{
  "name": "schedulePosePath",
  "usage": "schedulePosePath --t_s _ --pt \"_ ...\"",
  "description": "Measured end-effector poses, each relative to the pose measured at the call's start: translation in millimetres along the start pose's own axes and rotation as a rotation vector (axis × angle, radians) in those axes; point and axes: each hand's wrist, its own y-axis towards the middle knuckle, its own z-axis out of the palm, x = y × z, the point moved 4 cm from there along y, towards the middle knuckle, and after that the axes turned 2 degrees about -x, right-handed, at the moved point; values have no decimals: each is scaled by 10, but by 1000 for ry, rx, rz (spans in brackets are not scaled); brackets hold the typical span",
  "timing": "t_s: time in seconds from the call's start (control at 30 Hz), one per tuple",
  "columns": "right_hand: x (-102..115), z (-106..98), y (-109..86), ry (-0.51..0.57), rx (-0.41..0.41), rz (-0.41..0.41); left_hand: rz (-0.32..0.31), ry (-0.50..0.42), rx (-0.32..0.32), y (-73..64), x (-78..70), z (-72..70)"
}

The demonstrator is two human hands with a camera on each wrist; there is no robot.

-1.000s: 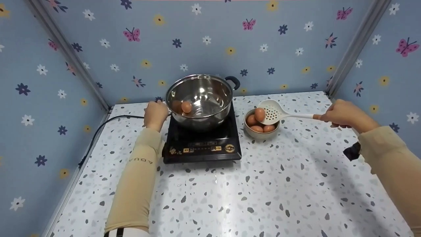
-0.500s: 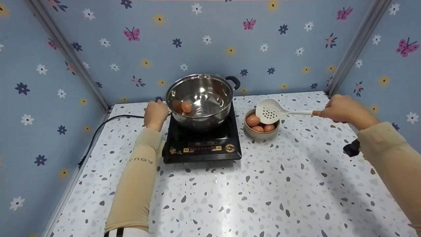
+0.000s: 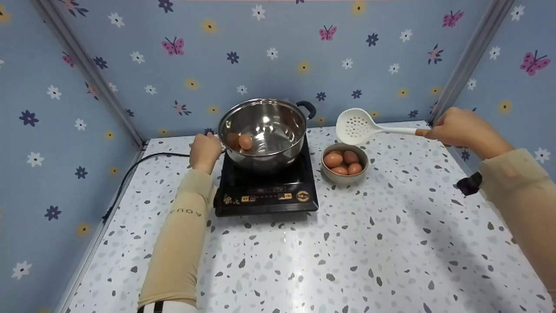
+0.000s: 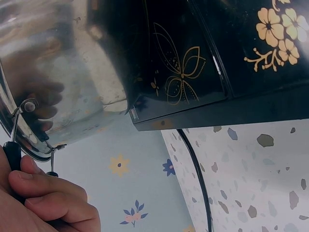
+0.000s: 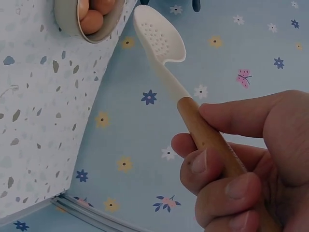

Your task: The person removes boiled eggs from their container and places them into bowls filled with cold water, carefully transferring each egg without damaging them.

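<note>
My left hand (image 3: pixel 205 152) grips the black side handle (image 4: pixel 13 157) of a steel pot (image 3: pixel 265 163), fingers curled round it in the left wrist view. Inside the pot one brown egg (image 3: pixel 245 141) lies against the left wall, with its reflection beside it. My right hand (image 3: pixel 467 130) holds a white skimmer (image 3: pixel 357 127) by its wooden handle (image 5: pixel 205 130), thumb on one side and fingers wrapped round the other. The skimmer's perforated head carries nothing and hangs above and behind a small bowl (image 3: pixel 345 178). Several brown eggs (image 3: pixel 333 159) sit in that bowl.
The pot stands on a black induction cooker (image 3: pixel 267 195), whose cord (image 3: pixel 134 167) runs off to the left. The bowl is right of the cooker on the speckled tabletop (image 3: pixel 347 252). Flowered wall panels (image 3: pixel 269 34) enclose the back and both sides.
The skimmer has lifted out of the bowl, up and toward the back wall. An egg that leaned at its edge has settled among the others. My left hand keeps its place.
</note>
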Motion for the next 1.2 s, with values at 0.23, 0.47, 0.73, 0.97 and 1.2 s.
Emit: schedulePosePath --t_s 0.23,0.47,0.73,0.97,1.2 --pt "138 -159 9 20 -41 -6 3 -3 18 -5 3 -23" --pt "268 -308 10 40 -76 -24 7 -9 3 -20 -11 -40" --pt "449 -433 -15 45 -121 -25 -7 -6 11 -5 2 -19" --pt "692 -510 -14 24 -148 -39 -7 -6 19 4 3 -14" --pt "956 -498 25 30 -161 -65 9 5 9 20 8 -8"
